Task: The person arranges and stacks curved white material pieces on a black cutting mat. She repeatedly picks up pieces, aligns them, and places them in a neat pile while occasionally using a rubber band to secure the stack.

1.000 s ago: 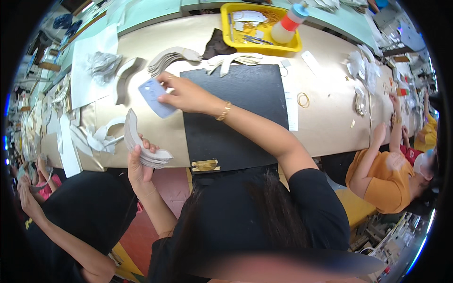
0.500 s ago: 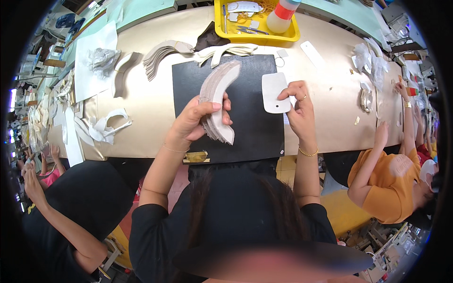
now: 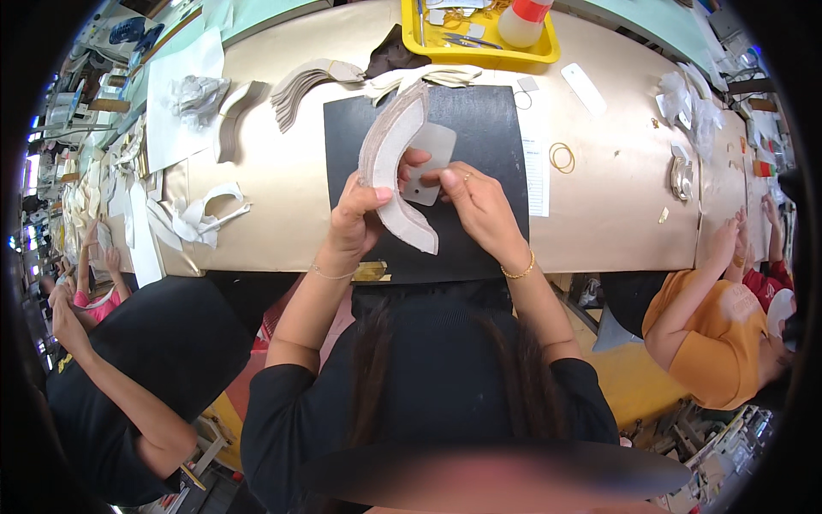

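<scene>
My left hand [image 3: 355, 218] grips a stack of curved tan cut pieces [image 3: 396, 163], thumb wrapped over the near edge and the stack standing on edge above the black cutting mat [image 3: 479, 128]. My right hand [image 3: 479, 206] pinches a small pale translucent scraper card [image 3: 432, 158] just behind the stack, its fingertips touching the card's near corner. Both things are held up in front of me, over the middle of the mat. I judge that I am squaring up or counting off the stack, with the card as the working tool, so the next move calls for a steady left grip while the right slides the card cleanly between layers without fanning them. Farther off lie a second fanned pile of curved pieces [image 3: 308, 81] to the left and a yellow tray [image 3: 479, 56] beyond the mat.
</scene>
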`<state>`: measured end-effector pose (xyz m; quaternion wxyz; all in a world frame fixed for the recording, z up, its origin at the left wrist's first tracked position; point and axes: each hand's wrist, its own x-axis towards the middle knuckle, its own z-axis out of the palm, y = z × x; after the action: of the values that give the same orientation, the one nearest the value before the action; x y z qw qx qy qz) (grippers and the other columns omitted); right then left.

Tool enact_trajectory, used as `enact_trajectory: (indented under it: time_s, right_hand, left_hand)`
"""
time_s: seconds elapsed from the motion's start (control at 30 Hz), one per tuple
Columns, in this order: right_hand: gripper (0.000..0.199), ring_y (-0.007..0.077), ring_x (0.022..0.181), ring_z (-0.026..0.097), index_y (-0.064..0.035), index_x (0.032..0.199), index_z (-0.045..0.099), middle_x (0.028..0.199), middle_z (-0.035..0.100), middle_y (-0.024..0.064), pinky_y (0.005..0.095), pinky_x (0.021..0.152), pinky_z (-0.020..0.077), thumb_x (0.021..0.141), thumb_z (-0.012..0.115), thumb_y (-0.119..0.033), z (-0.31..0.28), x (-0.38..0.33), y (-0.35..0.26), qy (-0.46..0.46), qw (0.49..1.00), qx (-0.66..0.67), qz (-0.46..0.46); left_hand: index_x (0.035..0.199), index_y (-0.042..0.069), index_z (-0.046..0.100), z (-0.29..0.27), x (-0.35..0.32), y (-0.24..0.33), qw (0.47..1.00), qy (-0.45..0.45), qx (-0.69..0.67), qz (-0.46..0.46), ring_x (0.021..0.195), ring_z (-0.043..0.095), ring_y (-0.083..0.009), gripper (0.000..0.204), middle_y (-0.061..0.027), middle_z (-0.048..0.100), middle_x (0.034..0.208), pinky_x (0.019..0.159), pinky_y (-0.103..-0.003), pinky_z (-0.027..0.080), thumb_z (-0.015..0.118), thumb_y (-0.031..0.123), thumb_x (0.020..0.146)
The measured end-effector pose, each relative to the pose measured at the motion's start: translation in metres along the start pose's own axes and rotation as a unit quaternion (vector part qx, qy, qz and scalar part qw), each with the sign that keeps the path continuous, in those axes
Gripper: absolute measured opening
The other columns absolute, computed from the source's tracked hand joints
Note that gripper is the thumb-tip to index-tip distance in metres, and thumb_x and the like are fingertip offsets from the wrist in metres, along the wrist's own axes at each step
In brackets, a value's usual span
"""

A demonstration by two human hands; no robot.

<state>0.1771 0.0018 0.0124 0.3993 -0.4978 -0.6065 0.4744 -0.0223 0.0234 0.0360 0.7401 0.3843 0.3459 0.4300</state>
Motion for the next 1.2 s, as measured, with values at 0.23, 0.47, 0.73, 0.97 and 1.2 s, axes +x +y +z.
enact_trajectory:
  time_s: [0.23, 0.47, 0.73, 0.97, 1.2]
  right_hand:
    - [0.065, 0.0328, 0.082, 0.065, 0.0021, 0.102, 0.070, 0.092, 0.066, 0.0169, 0.0365, 0.075, 0.0507, 0.104, 0.037, -0.053, 0.011, 0.003, -0.006, -0.030, 0.994, 0.050, -0.092]
    - [0.066, 0.0337, 0.085, 0.067, 0.0013, 0.104, 0.068, 0.095, 0.066, 0.0151, 0.0372, 0.078, 0.0521, 0.095, 0.051, -0.062, 0.017, 0.005, -0.008, -0.062, 0.988, 0.057, -0.129]
    - [0.049, 0.0260, 0.088, 0.067, 0.0013, 0.105, 0.067, 0.097, 0.067, 0.0133, 0.0350, 0.079, 0.0527, 0.081, 0.079, -0.041, 0.021, 0.001, -0.008, -0.072, 0.989, 0.042, -0.121]
    - [0.041, 0.0272, 0.090, 0.067, -0.0007, 0.107, 0.067, 0.100, 0.067, 0.0134, 0.0349, 0.080, 0.0526, 0.086, 0.075, -0.035, 0.017, 0.003, -0.003, -0.056, 0.990, 0.042, -0.126]
    - [0.015, 0.0242, 0.076, 0.068, -0.0009, 0.105, 0.066, 0.090, 0.066, 0.0119, 0.0321, 0.067, 0.0526, 0.091, 0.063, 0.000, 0.021, 0.017, -0.006, 0.122, 0.980, -0.050, -0.148]
  left_hand:
    - [0.153, 0.001, 0.026, 0.011, -0.004, 0.003, 0.990, 0.015, 0.128, 0.063, 0.138, 0.040, -0.0306, 0.110, -0.0207, 0.034, 0.152, 0.115, -0.043, 0.032, 0.069, 0.047, 0.063]
    - [0.159, 0.006, 0.006, -0.005, 0.000, 0.004, 0.966, -0.029, 0.243, 0.086, 0.149, 0.014, -0.0378, 0.126, -0.0169, 0.002, 0.165, 0.120, -0.050, 0.017, 0.066, 0.063, 0.065]
    - [0.159, 0.004, 0.006, -0.030, 0.003, 0.006, 0.914, -0.051, 0.387, 0.106, 0.151, 0.007, -0.0399, 0.126, -0.0187, -0.011, 0.166, 0.120, -0.052, 0.011, 0.061, 0.072, 0.068]
    - [0.159, 0.003, 0.004, -0.022, -0.001, 0.014, 0.946, -0.065, 0.310, 0.073, 0.152, 0.010, -0.0364, 0.128, -0.0186, -0.001, 0.166, 0.121, -0.045, 0.013, 0.067, 0.065, 0.066]
    - [0.159, 0.007, 0.013, -0.013, -0.006, 0.025, 0.997, -0.034, 0.055, 0.041, 0.154, 0.007, -0.0313, 0.128, -0.0160, 0.014, 0.165, 0.123, -0.045, 0.000, 0.071, 0.051, 0.055]
